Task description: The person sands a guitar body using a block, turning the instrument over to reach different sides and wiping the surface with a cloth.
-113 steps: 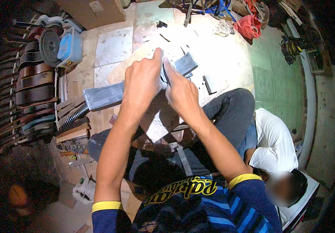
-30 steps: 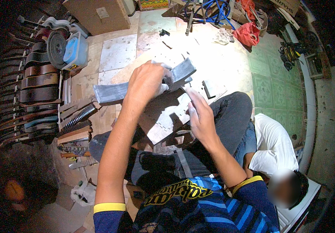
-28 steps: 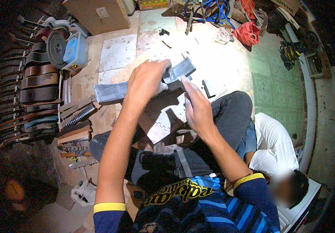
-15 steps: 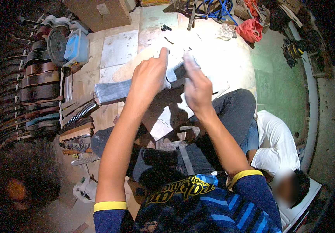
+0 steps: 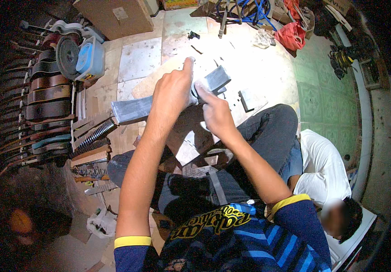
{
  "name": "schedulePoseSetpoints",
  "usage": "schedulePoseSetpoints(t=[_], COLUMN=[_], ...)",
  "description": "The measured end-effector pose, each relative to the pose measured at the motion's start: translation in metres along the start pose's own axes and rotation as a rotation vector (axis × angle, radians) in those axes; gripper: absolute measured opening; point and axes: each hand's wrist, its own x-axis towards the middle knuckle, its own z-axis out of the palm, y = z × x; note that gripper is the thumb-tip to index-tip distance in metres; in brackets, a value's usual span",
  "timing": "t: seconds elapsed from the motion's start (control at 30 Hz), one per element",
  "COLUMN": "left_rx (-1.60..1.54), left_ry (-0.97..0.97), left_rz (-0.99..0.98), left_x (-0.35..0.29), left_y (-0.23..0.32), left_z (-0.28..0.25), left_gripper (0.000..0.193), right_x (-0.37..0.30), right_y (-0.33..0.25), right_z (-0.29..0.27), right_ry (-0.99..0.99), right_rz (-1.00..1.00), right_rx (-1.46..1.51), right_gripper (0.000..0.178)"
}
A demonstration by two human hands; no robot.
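Right hand (image 5: 218,112) moved left; bar (image 5: 133,109) slants forward-right.

Support: tiled floor (image 5: 140,59), pale and stained left of centre, bleached by glare in the middle; green tiles (image 5: 323,104) run along the right side. On it, far side: small black object (image 5: 194,35) (kind not resolved), dark sliver (image 5: 196,49) just nearer the viewer. Far right: red bag (image 5: 291,37), crumpled pale bag (image 5: 262,40) just beside it. Far left: brown cardboard box (image 5: 109,19). Near left: white plastic bag (image 5: 101,223). Right of centre: dark angled piece (image 5: 243,104), exact surface beneath unclear in the glare.
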Motion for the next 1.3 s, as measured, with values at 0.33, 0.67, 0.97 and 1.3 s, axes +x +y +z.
schedulePoseSetpoints(t=[0.33, 0.67, 0.97, 1.3], left_rx=[-0.003, 0.07, 0.091, 0.073], left_ry=[-0.025, -0.154, -0.284, -0.057], left_rz=[-0.001, 0.069, 0.031, 0.206], left_x=[0.005, 0.0, 0.012, 0.015], left_y=[-0.002, -0.005, 0.002, -0.009], left_z=[0.004, 0.001, 0.003, 0.036], left_gripper=[0.049, 0.061, 0.048, 0.029], right_x=[-0.004, -0.05, -0.068, -0.048], right_y=[0.004, 0.012, 0.015, 0.012], right_z=[-0.007, -0.094, -0.094, -0.086], right_ry=[-0.12, 0.455, 0.5, 0.384], right_rz=[0.246, 1.062, 1.083, 0.968], right_rx=[0.088, 1.444, 1.42, 1.134], right_gripper=[0.061, 0.053, 0.054, 0.052])
